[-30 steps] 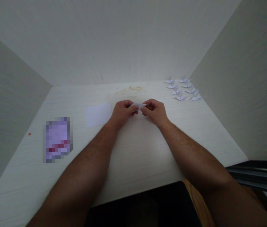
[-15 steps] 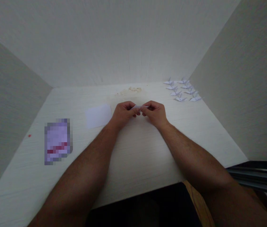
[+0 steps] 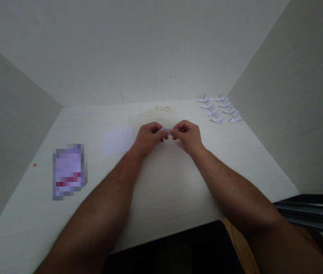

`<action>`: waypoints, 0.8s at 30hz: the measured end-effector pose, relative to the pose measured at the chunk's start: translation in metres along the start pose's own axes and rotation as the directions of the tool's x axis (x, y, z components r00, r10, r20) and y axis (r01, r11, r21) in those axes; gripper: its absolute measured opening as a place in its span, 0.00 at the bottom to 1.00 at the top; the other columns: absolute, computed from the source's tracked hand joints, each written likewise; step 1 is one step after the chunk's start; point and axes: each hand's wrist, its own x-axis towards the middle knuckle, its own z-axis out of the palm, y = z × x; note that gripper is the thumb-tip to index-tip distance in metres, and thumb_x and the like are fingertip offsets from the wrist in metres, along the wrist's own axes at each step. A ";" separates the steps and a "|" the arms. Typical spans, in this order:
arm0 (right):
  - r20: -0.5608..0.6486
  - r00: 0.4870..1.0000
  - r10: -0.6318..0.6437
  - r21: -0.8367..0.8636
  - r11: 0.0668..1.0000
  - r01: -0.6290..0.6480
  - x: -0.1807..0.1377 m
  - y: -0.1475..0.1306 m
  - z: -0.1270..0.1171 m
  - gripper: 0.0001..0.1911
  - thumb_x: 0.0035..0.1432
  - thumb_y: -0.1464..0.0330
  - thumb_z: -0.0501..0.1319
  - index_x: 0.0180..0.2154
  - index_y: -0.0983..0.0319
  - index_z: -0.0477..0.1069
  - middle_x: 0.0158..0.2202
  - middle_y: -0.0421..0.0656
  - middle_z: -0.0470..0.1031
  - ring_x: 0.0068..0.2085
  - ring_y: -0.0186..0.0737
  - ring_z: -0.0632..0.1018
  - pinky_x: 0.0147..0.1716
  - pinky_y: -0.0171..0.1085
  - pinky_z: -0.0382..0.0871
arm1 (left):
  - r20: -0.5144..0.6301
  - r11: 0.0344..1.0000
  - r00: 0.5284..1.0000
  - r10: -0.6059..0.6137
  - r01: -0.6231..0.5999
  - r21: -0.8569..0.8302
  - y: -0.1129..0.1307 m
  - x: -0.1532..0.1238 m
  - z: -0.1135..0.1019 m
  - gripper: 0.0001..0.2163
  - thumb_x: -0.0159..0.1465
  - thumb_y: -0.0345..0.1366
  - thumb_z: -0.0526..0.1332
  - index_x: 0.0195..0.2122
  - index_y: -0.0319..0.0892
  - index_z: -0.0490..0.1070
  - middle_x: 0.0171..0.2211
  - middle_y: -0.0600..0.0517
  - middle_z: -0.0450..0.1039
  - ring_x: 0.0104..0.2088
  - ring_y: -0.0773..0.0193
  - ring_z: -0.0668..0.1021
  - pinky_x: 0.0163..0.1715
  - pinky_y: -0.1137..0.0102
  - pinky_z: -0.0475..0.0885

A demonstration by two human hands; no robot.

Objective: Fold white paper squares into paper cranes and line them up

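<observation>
Between my two hands, above the middle of the table, is a small folded piece of white paper (image 3: 165,129). My left hand (image 3: 151,137) pinches its left side between thumb and fingers. Closed on the right end is my right hand (image 3: 187,135), its thumb and index finger pressed together. The fingers cover much of the paper, so its exact shape is hard to make out. Just left of my left hand, a white sheet of paper (image 3: 118,140) lies flat on the table.
Several folded paper cranes (image 3: 218,108) stand in two rows at the back right, near the wall. A blurred purple item (image 3: 68,167) with a red band lies at the left, beside a small red spot (image 3: 34,165). Brownish stains (image 3: 163,109) mark the pale table (image 3: 173,198).
Both hands stay in nearly the same place. The fingertips have shifted slightly apart, and a little more of the folded paper shows between them.
</observation>
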 end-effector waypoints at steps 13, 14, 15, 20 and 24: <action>-0.022 1.000 -0.010 0.219 0.976 0.015 0.001 0.009 0.002 0.14 0.45 0.63 0.73 0.29 0.59 0.70 0.23 0.35 0.76 0.23 0.32 0.76 0.25 0.34 0.73 | -0.045 1.000 0.999 0.022 -0.021 0.013 -0.001 0.000 0.000 0.11 0.52 0.41 0.74 0.28 0.39 0.77 0.27 0.50 0.80 0.25 0.68 0.76 0.28 0.73 0.71; -0.023 1.000 -0.009 0.223 0.975 0.014 0.001 0.008 0.002 0.14 0.45 0.63 0.73 0.29 0.59 0.70 0.23 0.36 0.76 0.23 0.32 0.76 0.25 0.34 0.73 | -0.053 1.000 0.998 0.021 -0.020 0.022 -0.001 0.000 0.000 0.11 0.52 0.41 0.74 0.27 0.40 0.77 0.26 0.50 0.79 0.25 0.69 0.76 0.28 0.73 0.71; -0.024 1.000 -0.008 0.227 0.974 0.013 0.001 0.008 0.002 0.13 0.45 0.63 0.73 0.29 0.59 0.71 0.23 0.36 0.77 0.23 0.32 0.77 0.25 0.34 0.74 | -0.062 0.999 0.998 0.021 -0.019 0.031 0.000 0.000 0.000 0.10 0.52 0.40 0.74 0.27 0.40 0.77 0.25 0.51 0.79 0.25 0.69 0.76 0.28 0.73 0.70; -0.027 1.000 -0.014 0.267 0.963 0.021 0.001 0.008 0.003 0.13 0.46 0.63 0.73 0.29 0.59 0.72 0.24 0.36 0.78 0.25 0.33 0.78 0.25 0.34 0.75 | -0.079 0.999 0.997 0.027 -0.024 0.037 0.000 0.000 0.001 0.09 0.52 0.39 0.73 0.27 0.40 0.78 0.25 0.51 0.79 0.24 0.69 0.76 0.27 0.73 0.70; -0.025 1.000 -0.001 0.275 0.961 0.008 0.000 0.007 0.003 0.12 0.47 0.61 0.73 0.30 0.59 0.73 0.25 0.37 0.78 0.26 0.33 0.78 0.27 0.35 0.76 | -0.074 1.000 0.997 0.024 -0.023 0.017 0.001 0.000 0.001 0.09 0.52 0.39 0.74 0.26 0.40 0.78 0.26 0.51 0.80 0.25 0.69 0.76 0.27 0.73 0.71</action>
